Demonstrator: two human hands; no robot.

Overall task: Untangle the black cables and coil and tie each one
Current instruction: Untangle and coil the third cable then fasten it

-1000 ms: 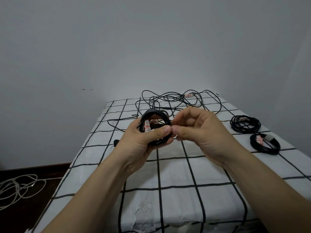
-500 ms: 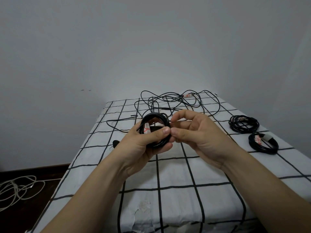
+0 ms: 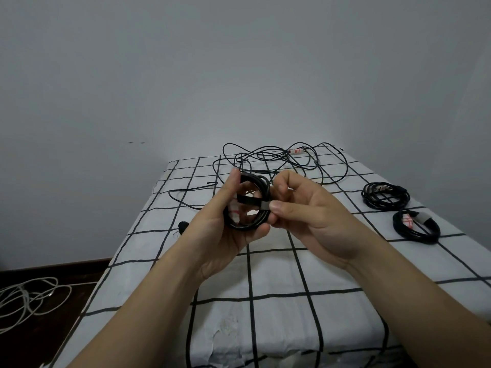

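My left hand (image 3: 225, 235) holds a small coil of black cable (image 3: 252, 224) upright above the checked table (image 3: 279, 274), fingers curled round its left and lower side. My right hand (image 3: 305, 216) pinches the end of a black strap (image 3: 252, 201) that crosses the coil, between thumb and forefinger. A white and red label shows inside the coil. At the far end of the table lies a loose tangle of black cable (image 3: 281, 160). Two coiled black cables lie at the right: one (image 3: 385, 195) farther back, one (image 3: 415, 225) nearer with a grey tie.
A small black item (image 3: 182, 225) lies on the table by its left edge. White cables (image 3: 26, 298) are heaped on the dark floor at the lower left. A plain grey wall stands behind the table.
My left thumb has lifted off the coil's front and now points up along its left side. The right hand has drawn the strap out to the right across the coil.
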